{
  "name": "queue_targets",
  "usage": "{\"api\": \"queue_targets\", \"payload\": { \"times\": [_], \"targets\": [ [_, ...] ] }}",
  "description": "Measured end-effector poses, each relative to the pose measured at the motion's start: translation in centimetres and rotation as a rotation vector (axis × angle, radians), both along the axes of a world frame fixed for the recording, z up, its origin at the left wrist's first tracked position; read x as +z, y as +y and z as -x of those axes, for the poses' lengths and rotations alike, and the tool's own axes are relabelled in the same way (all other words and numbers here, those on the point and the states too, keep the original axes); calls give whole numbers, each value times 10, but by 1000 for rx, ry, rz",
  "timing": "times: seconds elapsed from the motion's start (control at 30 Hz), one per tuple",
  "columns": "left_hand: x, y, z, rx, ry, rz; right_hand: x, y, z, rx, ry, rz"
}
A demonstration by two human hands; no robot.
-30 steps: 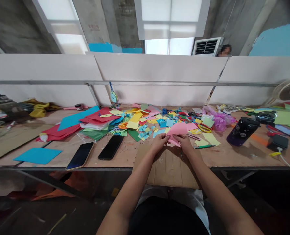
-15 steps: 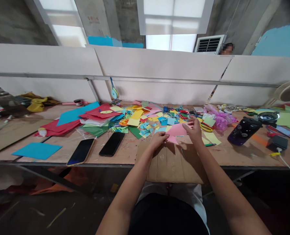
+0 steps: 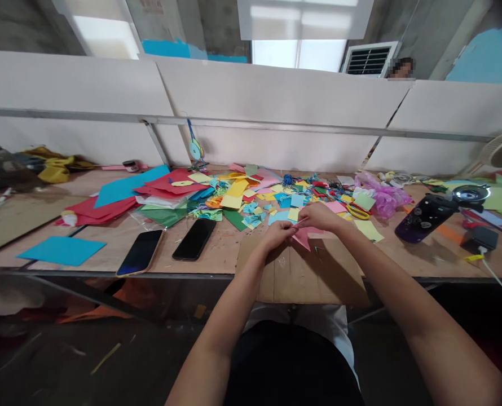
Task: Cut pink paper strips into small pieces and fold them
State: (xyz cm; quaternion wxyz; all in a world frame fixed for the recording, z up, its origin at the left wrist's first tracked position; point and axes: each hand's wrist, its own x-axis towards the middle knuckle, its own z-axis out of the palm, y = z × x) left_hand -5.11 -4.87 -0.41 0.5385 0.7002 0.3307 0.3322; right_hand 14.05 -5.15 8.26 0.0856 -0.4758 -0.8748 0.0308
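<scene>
1. The left hand point(image 3: 278, 232) and right hand point(image 3: 318, 216) meet, fingers pinched together on a folded pink paper point(image 3: 304, 239). Its pointed lower edge pokes out just below the grip.
2. Under the grip lies a cardboard sheet point(image 3: 305, 273), bare toward the person and overhanging the near edge of the table point(image 3: 403, 262).
3. Just beyond the grip a scrap pile point(image 3: 268, 198) crowds the wood, and yellow scissors point(image 3: 356, 212) lie near the right hand.
4. Left of the grip, bare wood runs to two phones point(image 3: 194, 239).

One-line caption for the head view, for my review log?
Left hand and right hand hold pink paper over cardboard on a scrap-strewn table.
</scene>
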Motion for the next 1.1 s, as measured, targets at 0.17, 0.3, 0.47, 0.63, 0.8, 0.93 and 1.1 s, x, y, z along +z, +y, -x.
{"api": "queue_targets", "payload": {
  "times": [0.17, 0.3, 0.47, 0.63, 0.8, 0.93, 1.1],
  "targets": [
    [2, -1, 1, -5, -13, 28, 14, 6, -25, -82, 234, 150],
    [2, -1, 3, 21, -55, 72, 21, 5, -45, -212, 581, 59],
    [1, 3, 2, 186, -187, 118, 5, -8, -44, -500, 1325, -137],
    [1, 5, 0, 241, -238, 95, -37, -28, -8, -572, 1484, 272],
    [-2, 3, -1, 188, -206, 54, -65, -33, 24, -515, 1424, 345],
    [-3, 3, -1, 158, -177, 90, -73, -32, 28, -513, 1449, 281],
    [0, 3, 1, 164, -152, 56, -79, -32, 23, -505, 1486, 196]
  ]
}}
